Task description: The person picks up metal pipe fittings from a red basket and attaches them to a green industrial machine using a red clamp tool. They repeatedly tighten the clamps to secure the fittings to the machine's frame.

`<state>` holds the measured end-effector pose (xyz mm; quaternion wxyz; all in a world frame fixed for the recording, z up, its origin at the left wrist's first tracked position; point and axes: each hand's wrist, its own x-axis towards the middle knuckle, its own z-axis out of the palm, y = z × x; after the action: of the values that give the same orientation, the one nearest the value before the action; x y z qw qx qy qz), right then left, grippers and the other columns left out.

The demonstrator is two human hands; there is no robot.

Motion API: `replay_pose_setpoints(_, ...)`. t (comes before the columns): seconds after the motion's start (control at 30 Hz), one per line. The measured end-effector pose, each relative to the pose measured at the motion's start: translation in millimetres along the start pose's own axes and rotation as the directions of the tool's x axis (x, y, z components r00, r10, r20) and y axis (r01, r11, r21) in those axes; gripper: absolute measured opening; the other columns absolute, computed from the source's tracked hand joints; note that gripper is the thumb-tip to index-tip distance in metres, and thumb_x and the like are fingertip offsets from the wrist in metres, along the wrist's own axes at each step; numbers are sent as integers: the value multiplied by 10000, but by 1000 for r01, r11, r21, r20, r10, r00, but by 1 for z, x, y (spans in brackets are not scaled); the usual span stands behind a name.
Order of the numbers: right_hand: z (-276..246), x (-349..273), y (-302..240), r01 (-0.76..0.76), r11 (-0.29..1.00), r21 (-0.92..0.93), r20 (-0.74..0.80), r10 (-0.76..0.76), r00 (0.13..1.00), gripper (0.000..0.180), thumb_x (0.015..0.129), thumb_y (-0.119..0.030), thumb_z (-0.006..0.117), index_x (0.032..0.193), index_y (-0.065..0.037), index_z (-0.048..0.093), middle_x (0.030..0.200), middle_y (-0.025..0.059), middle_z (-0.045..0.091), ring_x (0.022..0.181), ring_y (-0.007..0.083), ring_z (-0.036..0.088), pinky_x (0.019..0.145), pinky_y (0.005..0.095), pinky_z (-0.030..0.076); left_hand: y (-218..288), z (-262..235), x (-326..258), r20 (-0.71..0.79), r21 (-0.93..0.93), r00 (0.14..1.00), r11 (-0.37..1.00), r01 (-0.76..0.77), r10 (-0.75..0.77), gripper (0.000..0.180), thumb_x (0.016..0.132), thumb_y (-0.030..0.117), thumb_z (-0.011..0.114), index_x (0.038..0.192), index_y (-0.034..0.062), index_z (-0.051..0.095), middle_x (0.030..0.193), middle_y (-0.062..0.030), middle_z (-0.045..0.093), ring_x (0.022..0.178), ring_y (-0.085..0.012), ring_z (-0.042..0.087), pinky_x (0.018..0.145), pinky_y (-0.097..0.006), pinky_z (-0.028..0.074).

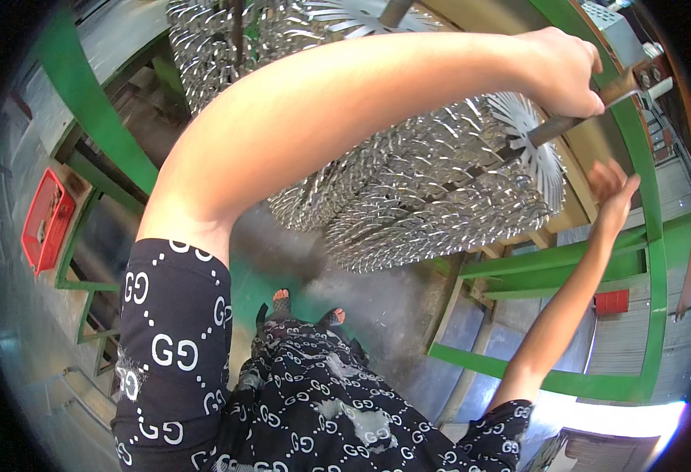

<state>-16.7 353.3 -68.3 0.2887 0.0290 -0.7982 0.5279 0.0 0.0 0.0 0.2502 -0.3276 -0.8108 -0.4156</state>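
**Hands at the rod of toothed metal discs**

Green-painted steel framing (652, 259) surrounds a workshop space with a grey concrete floor (377, 307) below, and a red plastic crate (45, 222) sits on a low ledge at the far left of the view. Long rods packed with shiny, toothed, star-shaped metal discs (408, 212) hang across the frame, forming dense silvery bundles.

One arm crosses the picture from lower left to upper right, and the left hand (566, 71) is clamped in a fist around a dark metal rod with a brownish end (589, 110) near the upper right part of the frame. A single toothed disc (534, 149) sits on that rod just below the fist, at the outer end of the nearest bundle.

The right hand (613, 193) is raised lower down, just beside the disc end of the bundle, fingers spread apart and holding nothing; whether it touches the discs cannot be told.

Below, the person's black patterned clothing (306, 409) fills the lower middle of the view, with sandalled feet (282, 299) on the floor under the discs.
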Motion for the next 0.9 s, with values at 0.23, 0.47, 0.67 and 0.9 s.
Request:
replay_pose_setpoints(0.23,-48,-180,287,-704,698,133,45,705,707,947,915,-775,417,1385,43,482,1134,166,643,958,283,659,821,415,555,23,-31,-59,-70,-44,997,999,-24,21,526,890,379,641,1299,50,623,1180,-159,699,1172,-316,632,1023,-407,487)
replay_pose_setpoints(0.47,-65,-535,391,-939,-232,-253,122,955,-269,474,1012,-537,441,1149,-93,532,965,159,666,799,320,688,695,512,573,66,-45,-145,-318,-129,935,969,-209,159,293,907,270,664,1099,55,718,948,-145,744,775,-208,725,740,-342,582)
replay_pose_setpoints(0.67,-70,-623,390,-910,-93,-404,191,964,-183,491,1022,-451,501,1321,-62,511,1078,148,691,883,273,707,745,510,568,26,19,-420,-627,-358,482,776,519,-611,422,1084,355,409,1094,14,659,626,1,563,485,-35,402,454,-206,290)
replay_pose_setpoints(0.9,-97,-604,379,-819,111,-563,161,987,23,448,1023,-412,534,1270,-39,554,994,112,714,767,211,700,691,412,543,136,197,-908,-93,294,-380,-391,872,-920,473,903,438,615,1084,10,702,1123,-282,670,1114,-433,631,949,-484,507)
